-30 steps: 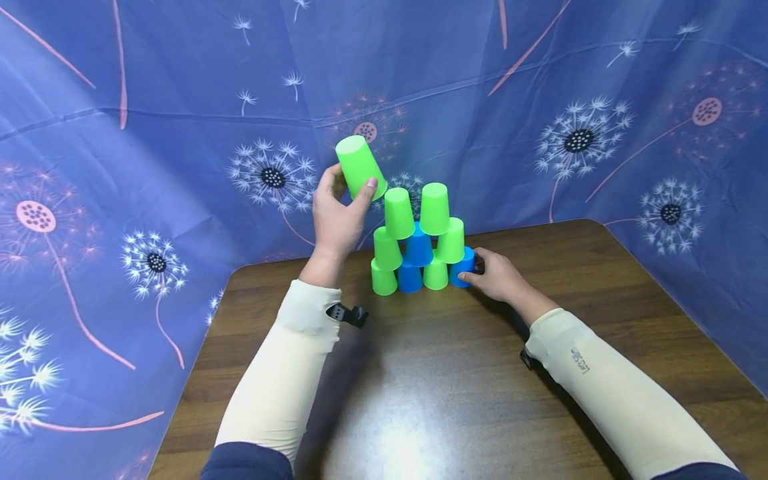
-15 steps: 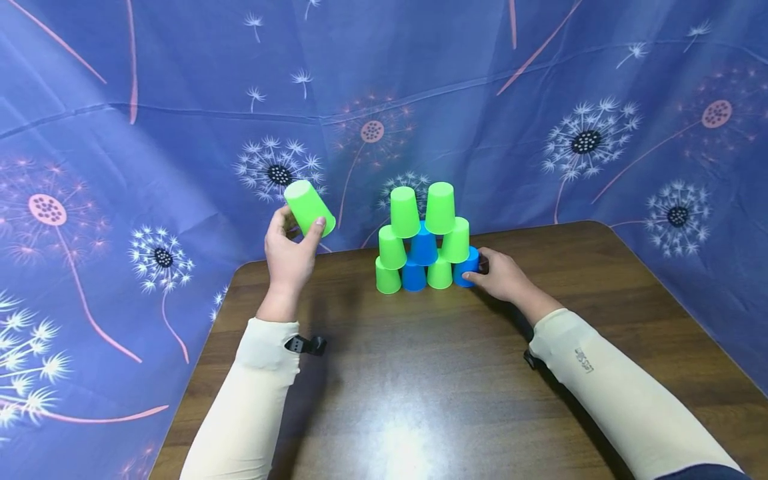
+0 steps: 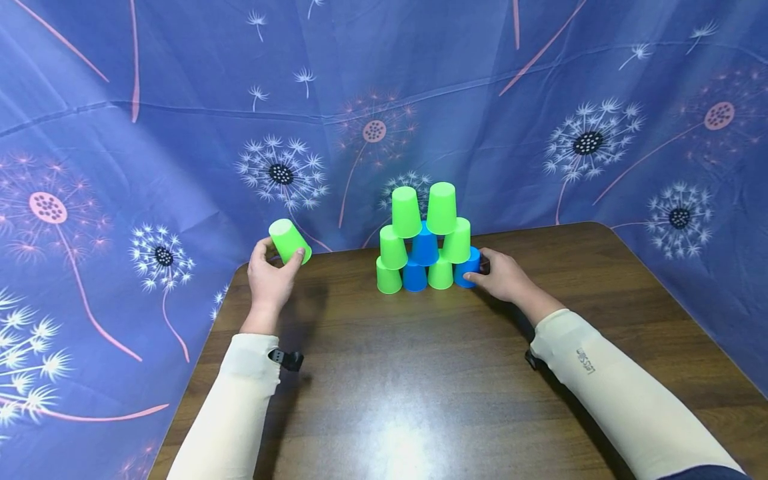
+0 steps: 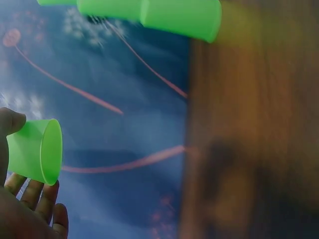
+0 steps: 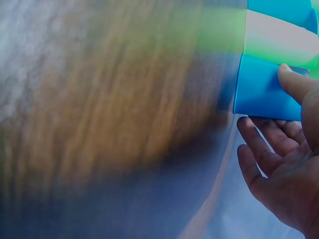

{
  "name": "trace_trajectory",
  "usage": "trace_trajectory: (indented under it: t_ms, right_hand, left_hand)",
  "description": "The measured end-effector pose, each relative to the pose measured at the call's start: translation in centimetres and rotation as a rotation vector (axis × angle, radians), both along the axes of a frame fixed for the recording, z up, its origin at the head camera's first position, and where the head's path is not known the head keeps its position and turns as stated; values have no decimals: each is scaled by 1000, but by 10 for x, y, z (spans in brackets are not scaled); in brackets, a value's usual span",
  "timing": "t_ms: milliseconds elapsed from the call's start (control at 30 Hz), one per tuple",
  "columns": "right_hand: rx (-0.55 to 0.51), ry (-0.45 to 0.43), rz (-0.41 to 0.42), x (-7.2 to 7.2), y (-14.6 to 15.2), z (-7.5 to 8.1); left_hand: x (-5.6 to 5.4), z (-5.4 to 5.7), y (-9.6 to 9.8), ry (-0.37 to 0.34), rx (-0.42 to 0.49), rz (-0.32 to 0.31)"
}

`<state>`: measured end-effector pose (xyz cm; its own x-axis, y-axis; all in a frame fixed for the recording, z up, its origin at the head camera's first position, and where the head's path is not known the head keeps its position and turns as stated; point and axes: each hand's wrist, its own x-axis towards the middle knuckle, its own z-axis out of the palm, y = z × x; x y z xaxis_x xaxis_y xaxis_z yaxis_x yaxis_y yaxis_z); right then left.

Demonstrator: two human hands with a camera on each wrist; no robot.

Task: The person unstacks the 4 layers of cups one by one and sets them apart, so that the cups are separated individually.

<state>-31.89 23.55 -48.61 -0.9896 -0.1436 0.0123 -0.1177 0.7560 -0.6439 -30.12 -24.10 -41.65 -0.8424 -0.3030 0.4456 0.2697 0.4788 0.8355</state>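
Worktop is the biggest thing in play, wood-grained, with a cup pyramid near its back edge: four on the bottom, three in the middle, two on top, all upside down. That lot hasn't budged in the last second. What has changed is on the left: the left hand has swung away from above the pile, out and down, taking the green cup with it. So my read is it's coming apart from the top rather than going up. The right hand stays put, thumb and fingers either side of the blue cup at the bottom right end, probably steadying things. As for the green one, it's smooth, bright and plain, tilted with its mouth down and to the right, seemingly clear of the wood, held between left thumb and fingers spread about cup-wide.
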Motion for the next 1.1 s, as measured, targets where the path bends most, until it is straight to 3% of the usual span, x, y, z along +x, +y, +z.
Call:
trace_trajectory:
  t_ms: [300,500,833,1100]
  right_hand:
    - [6,-7,-3,-1,1,-2]
    - [10,-5,-5,-1,0,-2]
    - [6,-28,14,-4,-9,-3]
    - [18,-30,15,-4,-2,0]
  left_hand:
    - [-10,-36,-33,-147,-49,105]
    - [-15,-54,-48,-216,-70,120]
    - [-18,-66,-72,-293,-99,159]
    - [-25,-73,-73,-339,-89,142]
